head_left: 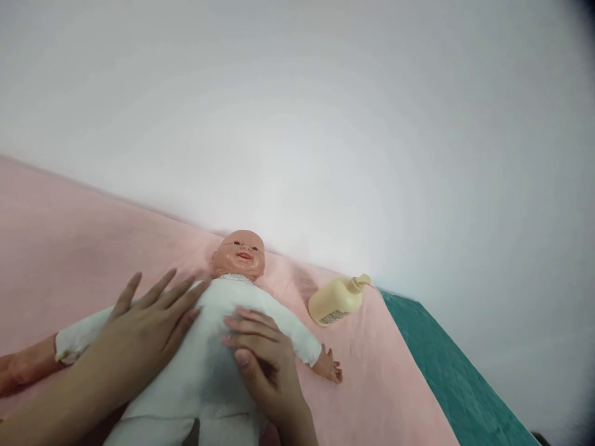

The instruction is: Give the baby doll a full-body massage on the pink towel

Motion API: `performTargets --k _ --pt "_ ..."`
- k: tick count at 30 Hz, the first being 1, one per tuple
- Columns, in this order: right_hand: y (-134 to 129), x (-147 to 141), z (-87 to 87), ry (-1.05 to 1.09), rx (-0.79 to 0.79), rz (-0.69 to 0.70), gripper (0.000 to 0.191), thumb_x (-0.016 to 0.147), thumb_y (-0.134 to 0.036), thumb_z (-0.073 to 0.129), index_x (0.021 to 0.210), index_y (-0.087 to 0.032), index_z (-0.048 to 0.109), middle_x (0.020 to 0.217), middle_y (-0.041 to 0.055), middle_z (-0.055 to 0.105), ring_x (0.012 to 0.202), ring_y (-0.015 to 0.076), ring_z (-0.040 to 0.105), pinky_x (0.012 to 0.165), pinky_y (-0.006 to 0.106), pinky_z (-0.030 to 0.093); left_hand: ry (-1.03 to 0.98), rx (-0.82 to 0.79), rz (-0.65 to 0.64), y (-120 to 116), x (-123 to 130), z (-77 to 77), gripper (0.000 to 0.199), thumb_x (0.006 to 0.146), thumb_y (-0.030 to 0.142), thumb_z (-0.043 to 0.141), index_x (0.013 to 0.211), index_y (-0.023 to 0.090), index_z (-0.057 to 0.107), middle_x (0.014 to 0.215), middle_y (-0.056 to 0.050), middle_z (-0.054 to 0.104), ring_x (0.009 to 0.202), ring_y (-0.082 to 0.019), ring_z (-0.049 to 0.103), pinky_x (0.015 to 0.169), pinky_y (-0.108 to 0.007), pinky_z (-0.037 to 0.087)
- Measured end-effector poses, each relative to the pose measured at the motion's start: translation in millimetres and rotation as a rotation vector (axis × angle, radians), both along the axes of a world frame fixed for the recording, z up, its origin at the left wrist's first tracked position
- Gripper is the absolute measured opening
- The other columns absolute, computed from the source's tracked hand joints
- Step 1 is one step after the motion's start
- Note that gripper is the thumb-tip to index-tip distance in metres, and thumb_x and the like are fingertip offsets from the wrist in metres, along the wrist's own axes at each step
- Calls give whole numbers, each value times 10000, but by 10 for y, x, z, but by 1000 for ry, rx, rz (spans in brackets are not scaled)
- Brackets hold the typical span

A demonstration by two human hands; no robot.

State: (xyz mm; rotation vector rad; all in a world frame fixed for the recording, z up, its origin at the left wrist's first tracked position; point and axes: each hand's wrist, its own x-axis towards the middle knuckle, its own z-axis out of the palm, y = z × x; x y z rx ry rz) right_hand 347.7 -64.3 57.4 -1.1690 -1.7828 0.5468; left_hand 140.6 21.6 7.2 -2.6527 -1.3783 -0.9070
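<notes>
A baby doll (209, 365) in a white long-sleeved outfit lies on its back, head away from me, arms spread to both sides. My left hand (151, 319) rests flat with fingers spread over the doll's shoulder and upper arm on the left. Over the right side of its chest is my right hand (264, 353), fingers loosely extended and slightly curved, the fingertips at the white cloth. Neither hand grips anything. The lower legs of the doll fall outside the picture.
A pale yellow pump bottle (335, 301) lies tilted on the pink sheet (381, 365), right of the doll's head. Beyond the sheet's right edge shows a green surface (455, 365). A white wall (297, 124) rises behind the doll's head.
</notes>
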Motion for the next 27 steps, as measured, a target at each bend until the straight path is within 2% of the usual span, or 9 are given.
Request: performTargets --k 3,6,9,11,14,18,22,25,27 --pt "-38 -28 102 40 14 122 369 993 -542 516 1023 -306 798 1059 9 789 1111 197 723 1079 399 493 14 -6 43 11 -4 96 467 942 299 313 1044 224 762 1291 -121 691 1266 -461 568 1083 -772 285" --pt "-94 -40 196 185 -42 157 385 968 -581 537 956 -308 808 940 -2 800 978 192 767 1017 370 531 -48 -46 32 6 -2 119 446 925 319 327 1051 254 749 1296 -102 692 1259 -460 573 1088 -779 278" --pt "-135 -48 270 283 -134 245 381 946 -594 559 927 -312 815 935 -9 794 961 199 772 1022 361 528 -93 -88 19 2 -14 95 429 917 381 346 1051 286 743 1290 -88 698 1270 -464 565 1101 -776 264" --pt "-137 -65 300 256 -210 298 354 935 -587 573 942 -329 815 969 -17 787 993 195 764 1050 335 507 -92 -105 20 0 -24 90 417 911 395 359 1015 281 747 1288 -96 699 1280 -468 555 1110 -768 258" --pt "-111 -100 308 176 -282 332 323 923 -594 584 966 -369 810 1004 -42 777 1027 179 753 1068 292 488 -64 -104 26 -3 -24 104 434 918 373 340 1009 251 747 1283 -115 699 1261 -460 574 1078 -749 335" --pt "-66 -125 271 66 -270 290 327 934 -562 595 958 -324 818 989 -1 784 1114 194 719 1134 317 431 -33 -81 1 3 -2 95 482 919 356 298 1063 235 742 1268 -147 700 1216 -473 605 994 -750 420" --pt "-26 -98 191 -33 -203 184 237 945 -496 613 982 -364 805 1015 -25 785 1205 204 665 1206 385 338 55 -36 1 7 6 66 516 927 349 254 1077 251 737 1279 -127 699 1184 -448 636 951 -704 479" --pt "11 -50 105 -55 -172 123 244 969 -442 601 1090 -327 779 1151 -9 754 1316 230 582 1238 504 252 59 -46 22 4 0 58 528 935 339 256 1144 210 724 1298 -150 685 1199 -437 631 975 -678 480" --pt "33 -20 53 -80 -201 60 282 983 -419 583 1183 -303 745 1283 14 696 1399 248 496 1239 567 217 19 -45 29 5 -3 46 538 943 356 278 1194 143 704 1311 -192 667 1216 -440 620 993 -665 480"
